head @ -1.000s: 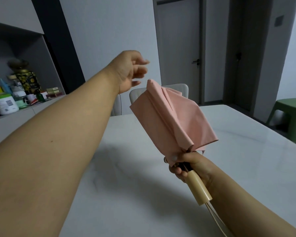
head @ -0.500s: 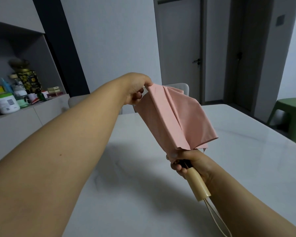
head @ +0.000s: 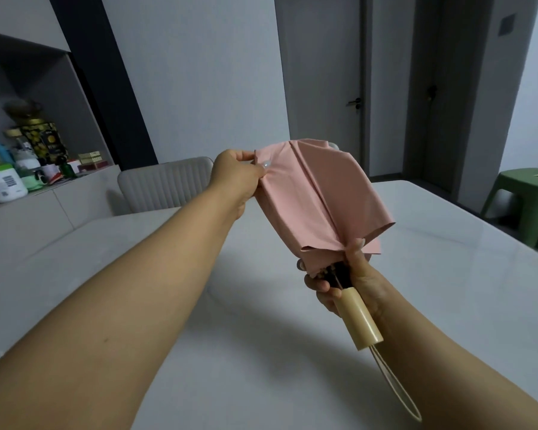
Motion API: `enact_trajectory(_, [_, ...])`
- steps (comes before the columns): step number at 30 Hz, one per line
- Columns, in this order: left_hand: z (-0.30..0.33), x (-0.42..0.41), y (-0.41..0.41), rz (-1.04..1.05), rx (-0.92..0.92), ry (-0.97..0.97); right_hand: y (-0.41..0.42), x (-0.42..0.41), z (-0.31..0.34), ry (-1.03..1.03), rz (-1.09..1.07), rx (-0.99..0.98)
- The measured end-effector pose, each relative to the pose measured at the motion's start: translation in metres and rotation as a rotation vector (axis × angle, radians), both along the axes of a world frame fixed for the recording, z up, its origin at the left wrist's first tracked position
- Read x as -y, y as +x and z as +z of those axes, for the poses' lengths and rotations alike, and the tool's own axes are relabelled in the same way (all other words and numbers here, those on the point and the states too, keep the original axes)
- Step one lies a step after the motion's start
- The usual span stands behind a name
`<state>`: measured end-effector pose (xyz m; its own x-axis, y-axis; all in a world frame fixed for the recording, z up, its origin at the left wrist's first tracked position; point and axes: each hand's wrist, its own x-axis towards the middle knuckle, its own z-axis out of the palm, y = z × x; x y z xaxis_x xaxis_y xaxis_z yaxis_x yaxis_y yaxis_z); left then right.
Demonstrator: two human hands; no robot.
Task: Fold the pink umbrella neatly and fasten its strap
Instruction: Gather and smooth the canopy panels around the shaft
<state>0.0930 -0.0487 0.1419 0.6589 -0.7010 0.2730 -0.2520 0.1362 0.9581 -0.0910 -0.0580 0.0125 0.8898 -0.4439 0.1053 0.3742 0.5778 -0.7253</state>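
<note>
The pink umbrella (head: 320, 197) is collapsed, held in the air above the white table (head: 448, 290), its canopy in loose pleats pointing away from me. My right hand (head: 345, 280) grips it at the base of the canopy, just above the cream handle (head: 359, 321); a cream wrist loop (head: 398, 389) hangs from the handle's end. My left hand (head: 236, 178) pinches a fold of the pink fabric near the far top edge, by a small white rib tip (head: 266, 164). The strap is not visible.
A grey chair (head: 165, 184) stands at the table's far side. A counter at the left carries jars, tins and boxes (head: 19, 162). A green stool (head: 528, 197) stands at the right. Closed doors are at the back.
My left hand came down from the air and took hold of the canopy's top fold, then pulled it leftward. The umbrella has turned slightly, tilting more to the right.
</note>
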Motion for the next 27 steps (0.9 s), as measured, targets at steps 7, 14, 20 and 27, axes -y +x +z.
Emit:
enact_trajectory(7, [-0.009,0.007,0.002,0.108,0.01,-0.021,0.001,-0.002,0.003,0.088,-0.052,-0.015])
enact_trajectory(14, [-0.019,-0.016,-0.03,-0.044,0.068,-0.004,0.0,-0.003,0.006,-0.043,-0.198,-0.203])
enact_trajectory(20, [-0.069,-0.049,-0.05,-0.195,0.038,0.009,0.002,0.0,0.005,0.06,-0.214,-0.097])
enact_trajectory(27, [-0.098,-0.05,-0.042,-0.239,-0.161,-0.093,-0.001,0.001,0.005,0.107,-0.175,-0.104])
